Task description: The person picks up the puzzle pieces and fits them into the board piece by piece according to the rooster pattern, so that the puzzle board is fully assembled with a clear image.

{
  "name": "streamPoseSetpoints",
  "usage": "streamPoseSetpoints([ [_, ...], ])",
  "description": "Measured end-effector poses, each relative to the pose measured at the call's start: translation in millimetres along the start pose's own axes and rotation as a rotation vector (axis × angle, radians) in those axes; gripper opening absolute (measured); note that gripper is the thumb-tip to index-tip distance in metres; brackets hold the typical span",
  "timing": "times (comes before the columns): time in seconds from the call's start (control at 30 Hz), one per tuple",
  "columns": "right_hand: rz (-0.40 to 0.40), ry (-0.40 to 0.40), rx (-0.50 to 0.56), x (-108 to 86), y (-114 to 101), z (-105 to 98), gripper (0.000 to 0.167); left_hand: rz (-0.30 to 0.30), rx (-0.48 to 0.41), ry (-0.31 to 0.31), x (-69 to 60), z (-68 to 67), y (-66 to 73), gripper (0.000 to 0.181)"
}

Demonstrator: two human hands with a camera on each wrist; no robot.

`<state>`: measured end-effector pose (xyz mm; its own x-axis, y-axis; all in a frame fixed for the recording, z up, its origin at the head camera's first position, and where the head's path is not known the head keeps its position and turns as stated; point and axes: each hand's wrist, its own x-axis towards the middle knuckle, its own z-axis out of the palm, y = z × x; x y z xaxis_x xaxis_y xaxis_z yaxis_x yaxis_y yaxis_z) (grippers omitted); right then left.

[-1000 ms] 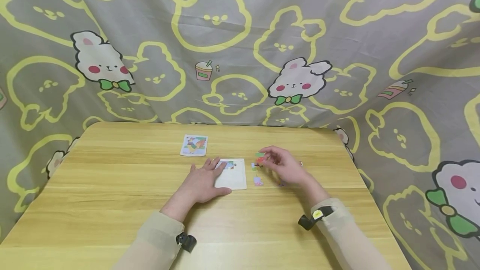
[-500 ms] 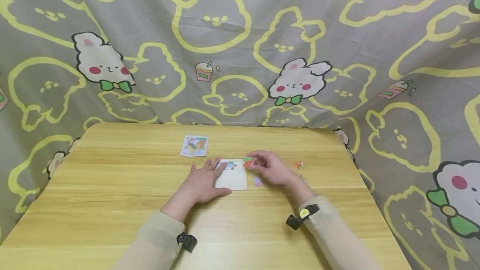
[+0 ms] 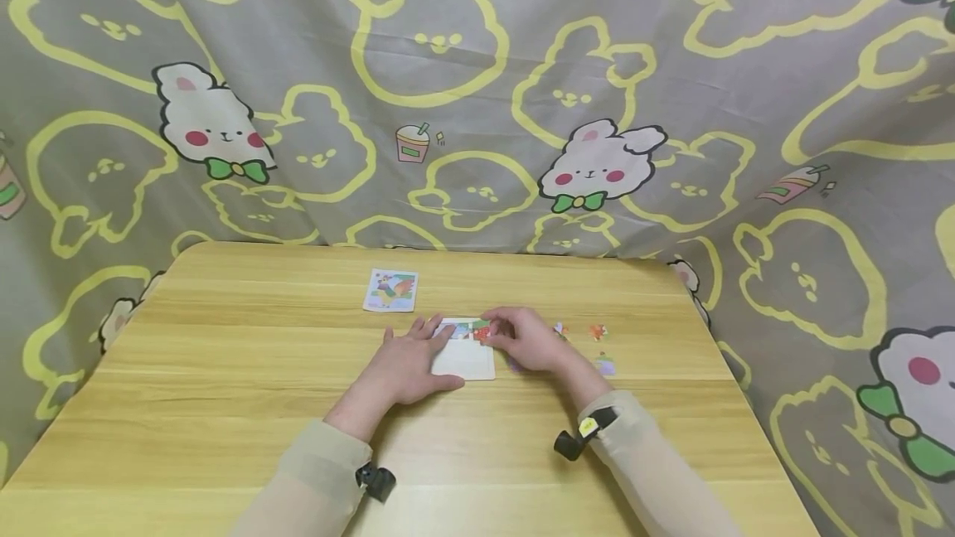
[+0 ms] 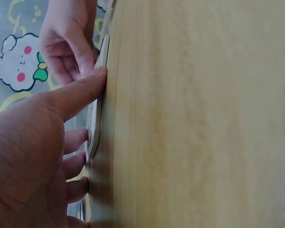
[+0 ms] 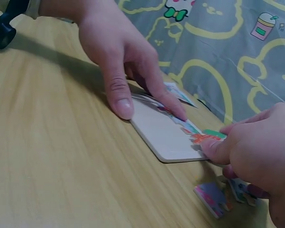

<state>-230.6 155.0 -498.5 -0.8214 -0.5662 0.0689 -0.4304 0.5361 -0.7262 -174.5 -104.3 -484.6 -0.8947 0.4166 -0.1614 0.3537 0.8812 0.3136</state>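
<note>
A white puzzle tray (image 3: 466,363) lies on the table, with joined puzzle pieces (image 5: 186,125) along its far edge. My left hand (image 3: 406,363) rests on the tray's left part with fingers spread. In the right wrist view, its index fingertip touches the placed pieces and its thumb lies at the tray's near edge. Between thumb and fingers, my right hand (image 3: 525,338) pinches a red and green puzzle piece (image 5: 209,137) at the tray's far right corner. That piece sits beside the placed row; whether it interlocks, I cannot tell. The right palm hides part of the tray's right edge.
Several loose puzzle pieces lie right of the tray, among them an orange piece (image 3: 598,331) and a purple-green piece (image 3: 606,365). A square picture card (image 3: 391,291) showing a rooster lies behind the tray. A patterned curtain (image 3: 462,106) hangs beyond the wooden table (image 3: 261,338).
My right hand has moved left from the loose pieces to the tray's far right corner, bringing the red and green puzzle piece along. The left hand has stayed on the tray.
</note>
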Motion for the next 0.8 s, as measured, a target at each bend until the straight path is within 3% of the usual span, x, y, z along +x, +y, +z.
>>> streamPoseSetpoints([
  [0.27,-0.007,0.0,-0.181,1.6,-4.6,3.0,0.036,0.0,0.005,0.002,0.0,-0.4,0.2,0.096],
  [0.8,-0.011,-0.034,-0.298,1.9,-0.9,4.9,0.044,0.007,0.094,-0.016,6.2,-6.0,17.3,0.093],
])
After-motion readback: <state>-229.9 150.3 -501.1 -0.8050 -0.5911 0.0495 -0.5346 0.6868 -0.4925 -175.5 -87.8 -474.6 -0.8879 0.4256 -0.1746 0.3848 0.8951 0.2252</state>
